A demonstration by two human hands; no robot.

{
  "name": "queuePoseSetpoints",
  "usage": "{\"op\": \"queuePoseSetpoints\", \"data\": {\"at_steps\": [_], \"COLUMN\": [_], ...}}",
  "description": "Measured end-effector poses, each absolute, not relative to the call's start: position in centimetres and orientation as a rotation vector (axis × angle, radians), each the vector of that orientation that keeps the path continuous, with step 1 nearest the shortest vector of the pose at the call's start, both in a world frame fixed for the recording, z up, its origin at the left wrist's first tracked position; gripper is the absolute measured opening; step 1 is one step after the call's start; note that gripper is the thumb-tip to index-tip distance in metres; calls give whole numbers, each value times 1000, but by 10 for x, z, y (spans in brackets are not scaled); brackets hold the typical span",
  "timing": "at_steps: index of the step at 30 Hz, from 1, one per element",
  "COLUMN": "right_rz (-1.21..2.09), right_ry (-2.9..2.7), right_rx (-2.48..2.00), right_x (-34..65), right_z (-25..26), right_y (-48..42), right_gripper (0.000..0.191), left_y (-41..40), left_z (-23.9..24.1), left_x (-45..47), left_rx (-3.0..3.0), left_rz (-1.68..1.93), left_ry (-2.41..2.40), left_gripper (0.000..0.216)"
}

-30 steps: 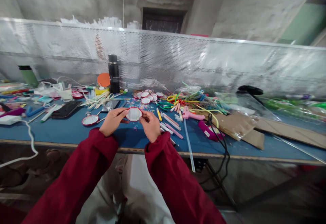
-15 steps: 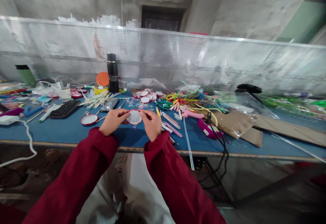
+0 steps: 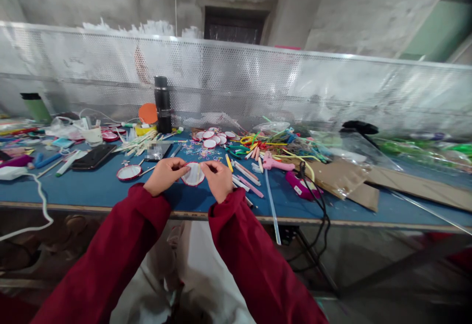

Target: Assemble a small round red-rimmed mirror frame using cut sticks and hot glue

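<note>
Both my hands hold a small round white disc with a red rim (image 3: 192, 174) just above the blue table (image 3: 110, 186). My left hand (image 3: 164, 174) pinches its left edge, fingers curled. My right hand (image 3: 219, 179) pinches its right edge, thumb and forefinger together on top. A similar red-rimmed disc (image 3: 129, 172) lies flat to the left. Several more discs (image 3: 212, 138) sit in a pile further back. Small coloured rubber bands (image 3: 201, 153) are scattered beyond my hands.
A black flask (image 3: 162, 104), a black phone (image 3: 93, 157), a pink glue gun (image 3: 275, 163) with black cable (image 3: 321, 211), coloured sticks (image 3: 248, 176), cardboard (image 3: 346, 179) and a white cable (image 3: 40, 201) crowd the table. A perforated metal screen (image 3: 258, 88) backs it.
My hands have lowered the disc slightly toward the table and tilted it. My right thumb and finger have shifted onto its top edge.
</note>
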State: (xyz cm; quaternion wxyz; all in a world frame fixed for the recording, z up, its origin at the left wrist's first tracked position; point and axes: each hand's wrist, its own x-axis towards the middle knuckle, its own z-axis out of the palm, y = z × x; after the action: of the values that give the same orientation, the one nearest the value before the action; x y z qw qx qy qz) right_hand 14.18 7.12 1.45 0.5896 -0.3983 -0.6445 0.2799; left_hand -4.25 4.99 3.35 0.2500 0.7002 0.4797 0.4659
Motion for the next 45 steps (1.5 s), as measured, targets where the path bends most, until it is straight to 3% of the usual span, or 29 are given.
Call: {"op": "queuePoseSetpoints", "data": {"at_steps": [20, 33, 45], "right_rz": [748, 789, 819], "right_ry": [-1452, -1444, -1523], "right_rx": [-882, -856, -902], "right_x": [140, 139, 140], "right_z": [13, 8, 11], "right_y": [74, 80, 73], "right_gripper": [18, 26, 13], "left_y": [49, 52, 54], "left_z": [34, 33, 31], "left_x": [-39, -42, -48], "left_rx": [1879, 1789, 1903], "left_rz": [1238, 1312, 1384], "left_ry": [1240, 1275, 1031], "left_gripper": [33, 34, 34]}}
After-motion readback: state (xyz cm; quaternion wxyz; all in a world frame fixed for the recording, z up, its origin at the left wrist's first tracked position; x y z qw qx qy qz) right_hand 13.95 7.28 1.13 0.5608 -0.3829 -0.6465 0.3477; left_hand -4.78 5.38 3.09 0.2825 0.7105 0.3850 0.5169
